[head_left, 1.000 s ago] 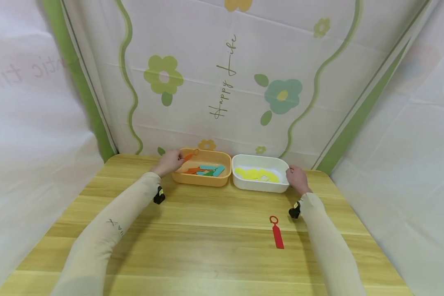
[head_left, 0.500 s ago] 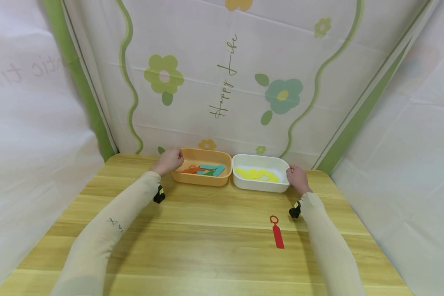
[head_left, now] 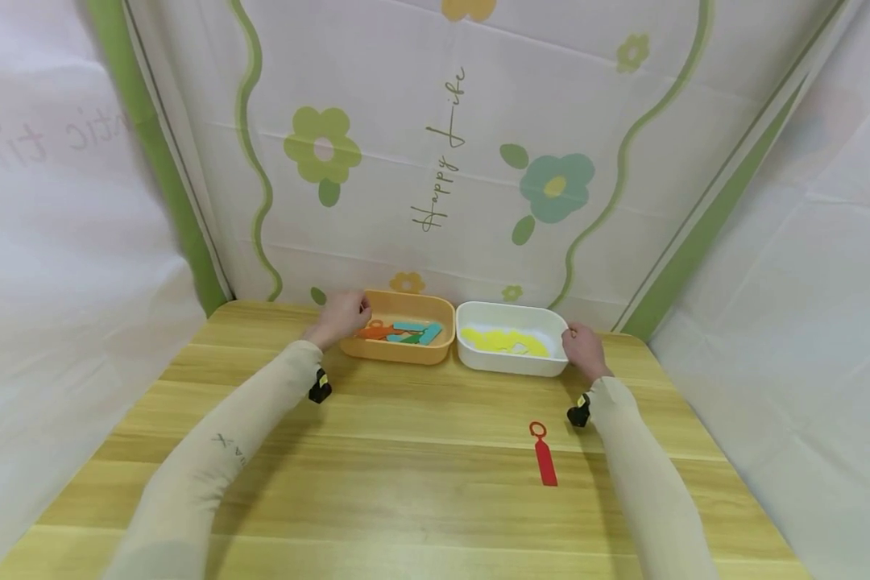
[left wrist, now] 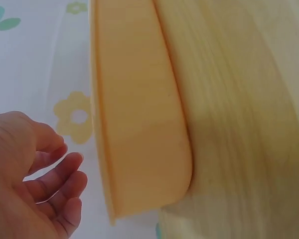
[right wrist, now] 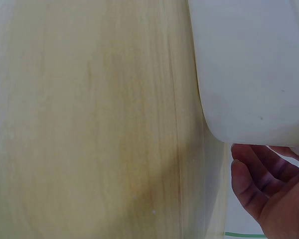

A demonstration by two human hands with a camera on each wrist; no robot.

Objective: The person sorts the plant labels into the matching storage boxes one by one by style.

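Observation:
My left hand (head_left: 344, 314) hovers over the left end of the orange bin (head_left: 406, 352). In the left wrist view its fingers (left wrist: 60, 179) are loosely bent beside the bin's rim, with nothing between them. Inside that bin lie orange tags (head_left: 375, 332), blue tags (head_left: 429, 333) and a green tag (head_left: 411, 339). My right hand (head_left: 583, 351) grips the right end of the white bin (head_left: 511, 365), its fingers (right wrist: 246, 186) curled against the end wall in the right wrist view. Several yellow pieces (head_left: 503, 341) cover the white bin's floor.
A red tag (head_left: 545, 463) with a ring at its top lies flat on the wooden table (head_left: 377, 475), in front of the white bin. Both bins stand side by side at the table's back edge, against a flower-printed curtain (head_left: 435, 266).
An orange ringed tag that my left hand held over the orange bin has been let go and lies inside it. That hand has since shifted slightly right. My right hand stays put.

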